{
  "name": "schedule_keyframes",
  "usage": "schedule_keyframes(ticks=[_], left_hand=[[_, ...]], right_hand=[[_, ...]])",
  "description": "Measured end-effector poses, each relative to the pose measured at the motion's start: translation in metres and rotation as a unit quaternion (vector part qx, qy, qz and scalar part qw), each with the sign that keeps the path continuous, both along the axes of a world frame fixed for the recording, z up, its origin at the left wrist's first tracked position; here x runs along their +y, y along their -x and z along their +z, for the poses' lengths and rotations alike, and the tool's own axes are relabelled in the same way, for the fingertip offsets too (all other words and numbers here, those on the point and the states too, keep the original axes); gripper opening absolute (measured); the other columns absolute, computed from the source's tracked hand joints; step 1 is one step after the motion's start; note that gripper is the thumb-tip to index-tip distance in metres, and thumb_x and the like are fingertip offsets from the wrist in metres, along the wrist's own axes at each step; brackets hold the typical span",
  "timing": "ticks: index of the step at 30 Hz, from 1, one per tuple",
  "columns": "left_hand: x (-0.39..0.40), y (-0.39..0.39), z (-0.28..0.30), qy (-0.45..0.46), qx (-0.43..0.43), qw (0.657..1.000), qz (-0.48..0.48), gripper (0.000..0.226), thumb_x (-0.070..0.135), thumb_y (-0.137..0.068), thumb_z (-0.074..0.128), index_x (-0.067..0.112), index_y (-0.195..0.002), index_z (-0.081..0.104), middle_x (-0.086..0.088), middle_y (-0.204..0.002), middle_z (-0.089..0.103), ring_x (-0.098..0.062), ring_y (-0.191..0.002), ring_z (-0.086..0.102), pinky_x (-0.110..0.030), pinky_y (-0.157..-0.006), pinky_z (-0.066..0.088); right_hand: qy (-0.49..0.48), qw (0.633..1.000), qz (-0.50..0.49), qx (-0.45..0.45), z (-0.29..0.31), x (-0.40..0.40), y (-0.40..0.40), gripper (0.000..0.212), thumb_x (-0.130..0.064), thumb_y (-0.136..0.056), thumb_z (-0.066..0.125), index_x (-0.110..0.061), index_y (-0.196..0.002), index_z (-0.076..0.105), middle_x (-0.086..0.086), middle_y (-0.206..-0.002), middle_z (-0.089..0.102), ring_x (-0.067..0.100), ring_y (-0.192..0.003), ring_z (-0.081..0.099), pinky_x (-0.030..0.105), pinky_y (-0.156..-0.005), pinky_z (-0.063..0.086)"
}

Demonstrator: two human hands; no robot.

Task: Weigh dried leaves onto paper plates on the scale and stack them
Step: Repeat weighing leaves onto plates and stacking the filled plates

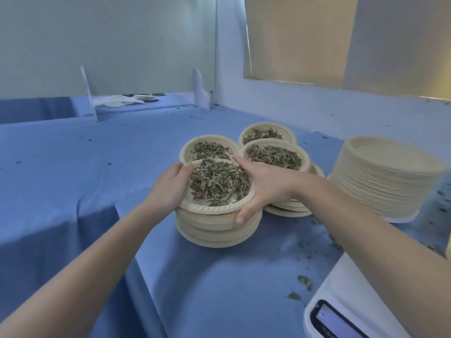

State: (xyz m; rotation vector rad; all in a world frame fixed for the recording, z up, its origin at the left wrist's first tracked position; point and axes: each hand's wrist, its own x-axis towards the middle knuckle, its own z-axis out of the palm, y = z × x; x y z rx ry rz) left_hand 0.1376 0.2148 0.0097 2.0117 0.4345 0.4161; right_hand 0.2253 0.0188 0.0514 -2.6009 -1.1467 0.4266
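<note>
A paper plate of dried leaves [214,208] sits on top of the nearest stack of filled plates [214,230]. My left hand [168,189] grips its left rim, fingers curled over the edge. My right hand [263,186] grips its right rim, thumb under the near edge and fingers along the far side. Behind stand three more filled plates: one at the back left [192,145], one at the back [264,129] and one to the right [274,145]. The white scale [341,311] shows at the bottom right, partly under my right forearm.
A tall pile of unused paper plates [383,176] stands at the right. Leaf crumbs [303,281] lie scattered on the blue cloth [97,167]. A white wall panel [268,98] borders the back right. More plates and white gloves [129,100] lie far back.
</note>
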Motion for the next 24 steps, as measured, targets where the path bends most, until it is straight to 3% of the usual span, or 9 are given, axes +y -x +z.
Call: schedule_keyframes(ticks=[4, 9, 14, 24], left_hand=[[0.000, -0.004, -0.013, -0.023, -0.004, 1.000, 0.003, 0.040, 0.041, -0.101, 0.030, 0.019, -0.129, 0.049, -0.001, -0.133, 0.050, -0.015, -0.116, 0.043, -0.028, -0.096, 0.030], [0.002, -0.006, -0.001, -0.051, 0.002, 0.998, -0.022, 0.041, 0.039, -0.101, 0.029, 0.015, -0.126, 0.051, -0.004, -0.133, 0.050, -0.013, -0.110, 0.041, -0.026, -0.089, 0.027], [0.006, 0.002, 0.021, -0.121, -0.004, 0.992, -0.019, 0.052, 0.043, -0.100, 0.033, 0.024, -0.148, 0.027, 0.003, -0.154, 0.026, -0.015, -0.142, 0.021, -0.033, -0.113, 0.016], [-0.044, 0.022, 0.062, -0.223, -0.074, 0.971, -0.055, 0.048, 0.038, -0.098, 0.039, 0.028, -0.145, 0.034, 0.006, -0.152, 0.029, -0.011, -0.140, 0.022, -0.029, -0.110, 0.017]], right_hand=[[0.004, 1.000, -0.003, -0.023, -0.009, 0.000, -0.003, 0.153, -0.081, -0.025, 0.071, -0.041, -0.147, -0.011, -0.003, -0.159, 0.002, 0.017, -0.146, 0.005, 0.044, -0.118, 0.016], [0.010, 0.999, 0.003, -0.046, -0.007, -0.003, 0.002, 0.152, -0.083, -0.029, 0.066, -0.038, -0.145, -0.021, 0.001, -0.159, -0.010, 0.019, -0.145, -0.014, 0.046, -0.119, 0.001], [-0.021, 0.999, 0.003, -0.029, 0.007, -0.010, 0.010, 0.152, -0.079, -0.032, 0.072, -0.037, -0.145, -0.021, -0.003, -0.159, -0.011, 0.016, -0.145, -0.013, 0.047, -0.119, 0.004], [-0.039, 0.998, -0.026, -0.049, 0.032, -0.047, 0.037, 0.141, -0.062, -0.052, 0.081, -0.030, -0.149, -0.016, -0.009, -0.159, -0.008, 0.009, -0.145, -0.007, 0.039, -0.119, 0.006]])
